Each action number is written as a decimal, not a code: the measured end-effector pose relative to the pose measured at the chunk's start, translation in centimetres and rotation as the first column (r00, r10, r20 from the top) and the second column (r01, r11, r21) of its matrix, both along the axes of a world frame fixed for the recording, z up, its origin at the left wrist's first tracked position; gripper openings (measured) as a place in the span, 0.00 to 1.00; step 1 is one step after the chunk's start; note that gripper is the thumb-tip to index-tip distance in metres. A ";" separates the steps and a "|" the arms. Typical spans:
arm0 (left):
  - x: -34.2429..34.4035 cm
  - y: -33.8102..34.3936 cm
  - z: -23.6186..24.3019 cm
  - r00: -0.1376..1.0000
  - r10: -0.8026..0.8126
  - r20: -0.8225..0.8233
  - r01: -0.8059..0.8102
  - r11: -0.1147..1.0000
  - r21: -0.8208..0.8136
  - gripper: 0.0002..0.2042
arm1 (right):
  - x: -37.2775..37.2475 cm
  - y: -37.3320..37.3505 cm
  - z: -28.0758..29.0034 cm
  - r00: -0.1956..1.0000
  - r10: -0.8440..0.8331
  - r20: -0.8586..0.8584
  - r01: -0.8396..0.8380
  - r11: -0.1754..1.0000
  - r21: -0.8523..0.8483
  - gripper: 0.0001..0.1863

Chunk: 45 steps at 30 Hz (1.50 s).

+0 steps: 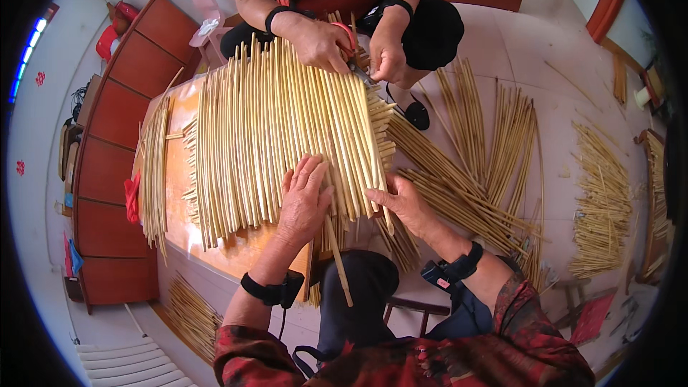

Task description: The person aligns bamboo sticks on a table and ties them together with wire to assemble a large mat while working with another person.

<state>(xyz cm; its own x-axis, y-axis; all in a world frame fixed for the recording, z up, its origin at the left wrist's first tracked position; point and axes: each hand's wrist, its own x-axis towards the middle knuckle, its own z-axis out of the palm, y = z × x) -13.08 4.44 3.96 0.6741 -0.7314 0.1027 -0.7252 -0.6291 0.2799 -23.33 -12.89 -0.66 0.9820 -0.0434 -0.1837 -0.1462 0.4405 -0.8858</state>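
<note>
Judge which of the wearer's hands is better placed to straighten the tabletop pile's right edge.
Right hand, probably: it's at the right edge of the stalk pile; the left hand is farther left.

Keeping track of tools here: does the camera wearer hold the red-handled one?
No, a co-worker's hand holds the red-handled tool, while the wearer's left hand and right hand are at the sticks.

We counted our two hands (306, 197), a co-worker's two hands (316, 46), four wrist straps (265, 289), one desk (236, 254), one pair of scissors (363, 74), countless sticks (272, 136).
</note>
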 end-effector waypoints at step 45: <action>7.0 11.5 -1.7 0.782 0.622 0.031 -0.620 0.773 0.131 0.29 | -0.8 -1.3 -0.6 0.995 0.079 -0.068 -0.070 0.990 0.121 0.21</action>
